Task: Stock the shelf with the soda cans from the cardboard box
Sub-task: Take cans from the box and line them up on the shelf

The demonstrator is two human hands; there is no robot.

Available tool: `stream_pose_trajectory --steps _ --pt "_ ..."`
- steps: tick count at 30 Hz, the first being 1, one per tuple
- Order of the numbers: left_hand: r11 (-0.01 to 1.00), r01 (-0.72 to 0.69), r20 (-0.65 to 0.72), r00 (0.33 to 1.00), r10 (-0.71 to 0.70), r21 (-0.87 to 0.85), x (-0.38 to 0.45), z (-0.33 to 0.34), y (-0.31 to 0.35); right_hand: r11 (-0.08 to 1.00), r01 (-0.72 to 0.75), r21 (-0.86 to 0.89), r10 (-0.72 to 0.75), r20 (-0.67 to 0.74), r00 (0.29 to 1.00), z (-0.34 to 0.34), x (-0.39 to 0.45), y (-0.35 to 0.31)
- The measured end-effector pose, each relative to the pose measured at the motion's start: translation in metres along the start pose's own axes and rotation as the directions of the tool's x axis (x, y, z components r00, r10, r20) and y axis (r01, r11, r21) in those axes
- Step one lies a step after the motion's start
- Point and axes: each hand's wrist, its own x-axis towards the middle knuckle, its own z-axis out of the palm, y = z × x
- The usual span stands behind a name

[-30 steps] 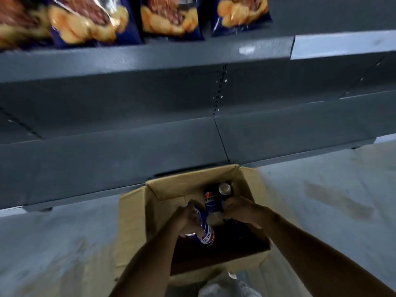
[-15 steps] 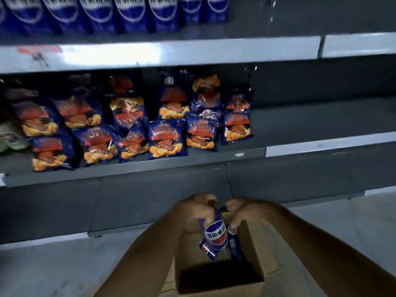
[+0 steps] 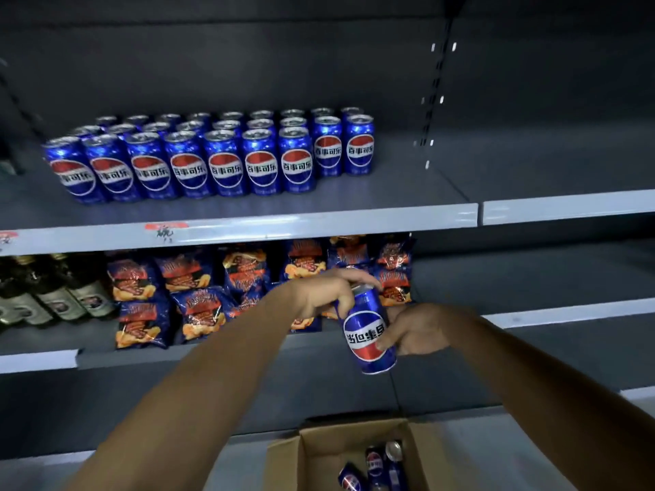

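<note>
Soda can (image 3: 368, 331) lifted from box, both hands gripping

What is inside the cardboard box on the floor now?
Inside the cardboard box, a few blue soda cans show near its far right corner. The bottom edge of the picture cuts off the rest.

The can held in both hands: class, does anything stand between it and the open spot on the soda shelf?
Nothing visible blocks it. The can, held upside down by the left hand and right hand, sits below the shelf, whose bare stretch right of the stocked cans is open.
</note>
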Motion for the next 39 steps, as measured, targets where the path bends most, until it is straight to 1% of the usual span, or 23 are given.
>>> stream_pose_trajectory --steps 5,7,14,18,20,21,24,27,30,32,34,36,39 --pt "0.996 -0.061 -0.01 0.998 0.06 -0.07 -0.002 -0.019 0.047 0.99 0.139 -0.015 -0.138 0.052 0.989 -0.005 -0.013 -0.047" --pt "0.993 -0.085 -0.032 0.996 0.083 -0.082 -0.002 -0.027 0.059 0.983 0.181 -0.012 -0.18 0.045 0.983 -0.009 -0.014 -0.06" --pt "0.963 -0.202 -0.194 0.967 0.167 -0.178 -0.008 -0.05 0.083 0.951 0.307 0.031 -0.307 -0.006 0.952 -0.026 -0.012 -0.091" --pt "0.931 -0.274 -0.271 0.94 0.206 -0.242 -0.01 -0.068 0.09 0.952 0.302 0.049 -0.301 -0.023 0.953 -0.033 -0.01 -0.104" --pt "0.902 -0.323 -0.32 0.92 0.227 -0.287 -0.01 -0.08 0.094 0.952 0.303 0.037 -0.301 -0.057 0.952 -0.037 -0.008 -0.111" --pt "0.888 -0.342 -0.341 0.911 0.233 -0.306 -0.01 -0.085 0.096 0.948 0.318 0.035 -0.313 -0.095 0.945 -0.038 -0.007 -0.116" --pt "0.862 -0.374 -0.387 0.892 0.234 -0.342 -0.004 -0.1 0.104 0.926 0.37 0.077 -0.35 -0.191 0.917 -0.04 -0.002 -0.131" --pt "0.862 -0.396 -0.394 0.881 0.261 -0.317 0.001 -0.11 0.115 0.922 0.382 0.066 -0.362 -0.202 0.91 -0.038 0.005 -0.144" --pt "0.897 -0.375 -0.366 0.888 0.277 -0.233 0.002 -0.116 0.13 0.907 0.415 0.07 -0.397 -0.182 0.899 -0.037 0.017 -0.15" --pt "0.917 -0.365 -0.346 0.891 0.294 -0.159 0.002 -0.121 0.136 0.883 0.461 0.093 -0.433 -0.219 0.874 -0.036 0.023 -0.152" --pt "0.915 -0.378 -0.337 0.887 0.315 -0.141 0.004 -0.126 0.136 0.861 0.492 0.128 -0.45 -0.258 0.855 -0.037 0.026 -0.155" --pt "0.914 -0.385 -0.341 0.883 0.324 -0.127 0.003 -0.131 0.135 0.855 0.496 0.149 -0.453 -0.251 0.856 -0.038 0.027 -0.161" --pt "0.923 -0.377 -0.322 0.885 0.335 -0.074 0.003 -0.139 0.133 0.863 0.494 0.103 -0.453 -0.272 0.849 -0.04 0.026 -0.169"
